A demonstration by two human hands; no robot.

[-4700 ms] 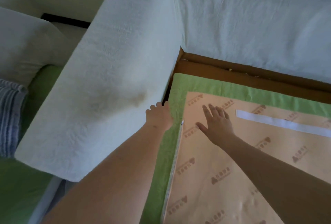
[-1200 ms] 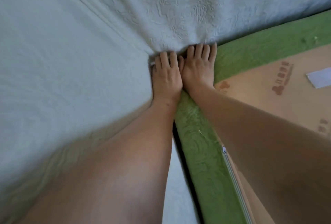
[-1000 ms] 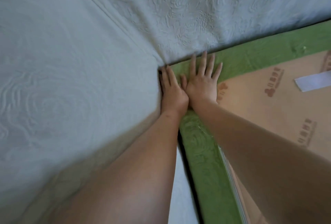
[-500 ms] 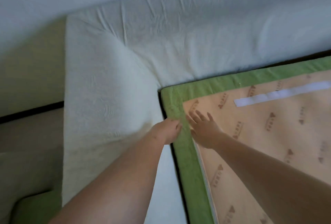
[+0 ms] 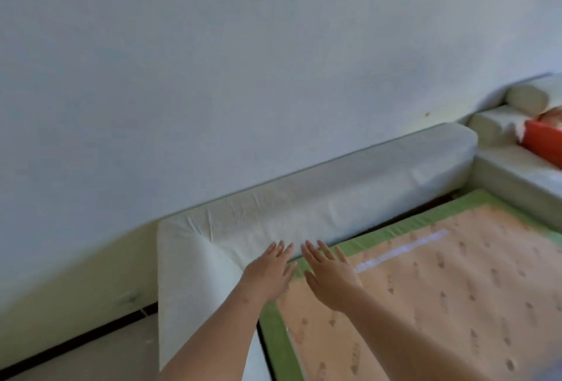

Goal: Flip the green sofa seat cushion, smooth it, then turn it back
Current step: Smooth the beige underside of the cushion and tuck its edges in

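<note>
The green seat cushion (image 5: 275,332) lies upside down in the sofa frame, its peach printed underside (image 5: 441,289) facing up with a white strip (image 5: 404,248) across it. My left hand (image 5: 269,274) and my right hand (image 5: 330,278) hover side by side over the cushion's far left corner, fingers straight and spread, holding nothing. Whether they touch the cushion I cannot tell.
The pale sofa backrest (image 5: 349,201) runs along the wall (image 5: 243,61), and the left armrest (image 5: 194,289) drops toward me. At the far right stand more pale cushions (image 5: 492,128) and a red object (image 5: 544,140). Floor (image 5: 91,356) shows at lower left.
Both hands have lifted from the cushion's corner and left edge and opened flat. My view has risen, so the wall and whole backrest now show.
</note>
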